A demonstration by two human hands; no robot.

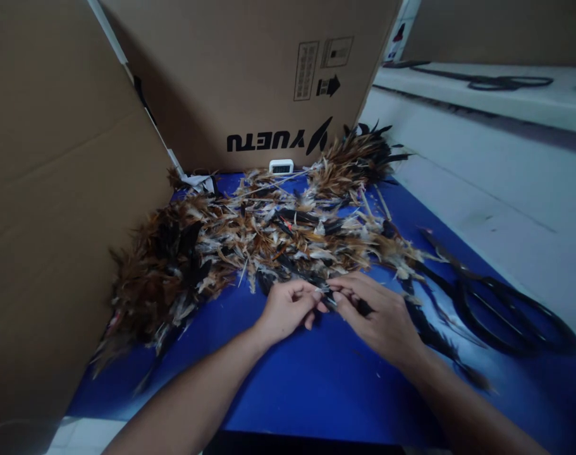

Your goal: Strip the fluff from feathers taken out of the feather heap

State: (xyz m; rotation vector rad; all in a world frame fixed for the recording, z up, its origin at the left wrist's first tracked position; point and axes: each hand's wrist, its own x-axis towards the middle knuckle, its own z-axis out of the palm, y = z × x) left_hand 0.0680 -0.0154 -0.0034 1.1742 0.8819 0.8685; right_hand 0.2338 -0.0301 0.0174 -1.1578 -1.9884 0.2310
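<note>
1. Fingertips in close: the left hand (290,308) had its grip pinched on dark feathers (311,276), and the right hand (380,314) pinched them too!
2. They sat over the blue counter (288,385), at the near edge of the brown feather pile (269,237).
3. Printed cardboard (240,76) stood behind; whether it contained anything, I couldn't tell.
4. Black scissors (468,287) lay right.

On the cardboard panel (212,76) rising behind the small white digital device (281,167), the brand name YUETU (266,140) stands upside down in black capitals, directly above the device. Up and to the device's right come a leaf-like logo (318,136), then a thick black arrow (329,85) pointing sideways, and two framed blocks (306,71) whose fine print is illegible. The device's own digits are too small to read.
</note>
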